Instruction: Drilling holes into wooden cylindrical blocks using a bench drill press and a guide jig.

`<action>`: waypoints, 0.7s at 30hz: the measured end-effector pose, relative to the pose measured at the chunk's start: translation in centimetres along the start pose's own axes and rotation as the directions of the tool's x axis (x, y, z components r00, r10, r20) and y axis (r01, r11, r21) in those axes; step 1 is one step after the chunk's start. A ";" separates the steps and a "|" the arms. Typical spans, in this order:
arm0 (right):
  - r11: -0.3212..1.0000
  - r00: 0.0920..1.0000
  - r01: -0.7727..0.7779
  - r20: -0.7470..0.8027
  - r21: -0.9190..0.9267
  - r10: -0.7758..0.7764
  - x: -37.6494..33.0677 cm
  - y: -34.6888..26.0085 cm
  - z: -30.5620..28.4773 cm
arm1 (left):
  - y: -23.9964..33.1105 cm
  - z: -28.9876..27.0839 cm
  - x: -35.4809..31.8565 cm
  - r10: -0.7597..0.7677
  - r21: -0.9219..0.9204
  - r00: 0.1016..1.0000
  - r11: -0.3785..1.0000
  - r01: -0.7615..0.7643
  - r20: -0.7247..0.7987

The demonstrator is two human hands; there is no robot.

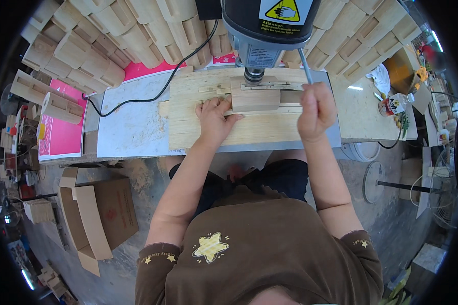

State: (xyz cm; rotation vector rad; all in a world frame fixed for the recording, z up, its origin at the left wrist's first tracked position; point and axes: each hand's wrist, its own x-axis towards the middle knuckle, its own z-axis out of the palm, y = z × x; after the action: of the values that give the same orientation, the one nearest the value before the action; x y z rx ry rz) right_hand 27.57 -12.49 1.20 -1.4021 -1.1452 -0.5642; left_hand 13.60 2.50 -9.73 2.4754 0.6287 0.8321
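Note:
A drill press (267, 46) stands at the back of the bench, its chuck (253, 76) pointing down just over a pale wooden block (255, 100). The block lies on a wooden base board (188, 129), between thin wooden strips fixed to it. Curled against the block's left end is my left hand (216, 116), its thumb along the front strip. My right hand (318, 109) is closed around the drill press's feed lever (306, 66), to the right of the block. Whether a bit touches the wood is hidden by the chuck and block.
Stacks of notched wooden blocks (99, 56) rise behind the bench on both sides. A black cable (155, 96) loops across its left part. A bottle (396, 104) stands at the right. An open cardboard box (104, 213) sits on the floor to the left.

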 end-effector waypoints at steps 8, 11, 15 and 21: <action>0.993 0.995 0.103 -0.003 0.050 -0.103 -2.6 2.8 1.6 | 0.0 0.0 0.1 -0.025 0.015 0.999 1.000 0.024 0.022; 0.983 0.982 0.179 0.049 0.030 -0.181 -0.4 1.1 0.2 | 0.1 0.1 0.1 -0.018 0.012 1.000 1.000 0.018 0.002; 0.984 0.999 0.026 0.029 -0.178 -0.021 5.7 -1.2 -1.6 | 0.1 0.1 0.0 -0.003 0.016 1.000 1.000 0.003 -0.014; 0.903 0.979 -0.056 0.152 -0.425 0.132 17.4 1.2 1.9 | -0.1 -0.1 0.1 -0.064 0.005 0.995 0.998 0.064 0.080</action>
State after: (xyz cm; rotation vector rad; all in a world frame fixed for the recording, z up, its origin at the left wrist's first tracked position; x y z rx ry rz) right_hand 35.06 -5.21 15.30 -1.9020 -1.1292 -0.6517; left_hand 13.57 2.63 -9.68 2.4638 0.6767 0.7048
